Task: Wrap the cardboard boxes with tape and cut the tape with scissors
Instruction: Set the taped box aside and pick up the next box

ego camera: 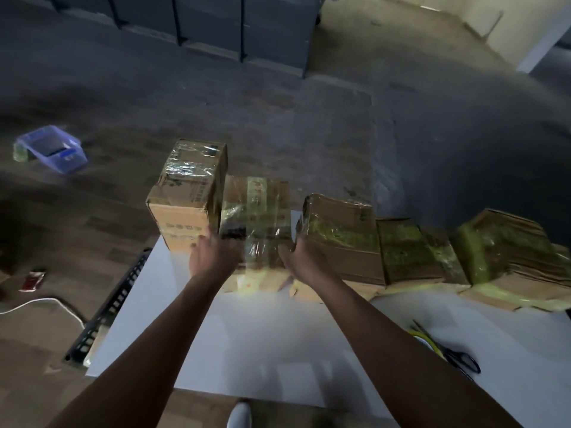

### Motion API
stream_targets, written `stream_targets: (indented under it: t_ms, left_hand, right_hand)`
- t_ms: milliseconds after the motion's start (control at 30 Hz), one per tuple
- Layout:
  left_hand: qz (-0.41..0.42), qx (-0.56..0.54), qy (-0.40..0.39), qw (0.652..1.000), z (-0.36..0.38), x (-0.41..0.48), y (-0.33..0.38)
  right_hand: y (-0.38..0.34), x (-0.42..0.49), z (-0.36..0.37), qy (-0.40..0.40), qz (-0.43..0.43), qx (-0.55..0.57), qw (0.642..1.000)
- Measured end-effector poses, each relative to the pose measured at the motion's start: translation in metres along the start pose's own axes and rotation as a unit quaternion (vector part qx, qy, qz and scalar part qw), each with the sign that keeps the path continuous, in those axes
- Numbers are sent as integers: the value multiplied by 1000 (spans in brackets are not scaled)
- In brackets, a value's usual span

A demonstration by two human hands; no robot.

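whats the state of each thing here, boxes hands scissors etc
middle box: taped, upright, between both hands
left hand: on its left side, fingers blurred
right hand: on its right side, fingers blurred
tall box: taped, upright at the table corner
boxes to the right: taped, in a row
scissors: lying untouched on the table
blue container: on the floor

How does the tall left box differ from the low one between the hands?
The tall box stands higher than the low box. The tall box shows bare cardboard on its lower front, with tape only up top; the low box is glossy with tape across top and front. The left hand and right hand flank the low box, not the tall box. Both are taped brown cardboard.
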State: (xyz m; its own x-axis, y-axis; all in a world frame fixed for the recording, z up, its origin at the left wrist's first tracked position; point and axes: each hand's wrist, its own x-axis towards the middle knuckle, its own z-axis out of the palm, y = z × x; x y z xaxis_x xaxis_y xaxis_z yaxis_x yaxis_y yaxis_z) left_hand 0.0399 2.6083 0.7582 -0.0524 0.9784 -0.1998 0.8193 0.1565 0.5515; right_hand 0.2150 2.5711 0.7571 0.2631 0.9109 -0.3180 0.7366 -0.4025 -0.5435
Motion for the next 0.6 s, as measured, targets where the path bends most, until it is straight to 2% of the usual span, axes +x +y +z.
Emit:
stream_targets:
  t_ms: [167,267,333,400,433,533,600]
  left_hand:
    - [-10,91,-113,989,2,-9,-20]
    - [-37,41,-91,994,8,-20,-32]
    - [-34,23,-50,998,11,-32,-35]
    - [-42,9,-20,999,15,-44,-33]
    - [-54,-20,-18,998,19,-50,-31]
    - [-101,-165,-38,980,29,-68,-22]
    - [-91,-178,-27,980,32,-79,-22]
  right_hand:
    - [18,-15,-1,-54,-41,-43,997]
    - [34,-25,-7,-65,-51,-29,996]
    - [50,-31,-15,-7,-53,-81,995]
    - [72,-35,-29,86,-44,-179,979]
    - [85,-36,-37,104,-33,-218,970]
    - [122,-36,-58,42,14,-271,962]
    - [142,-36,-60,14,15,-267,963]
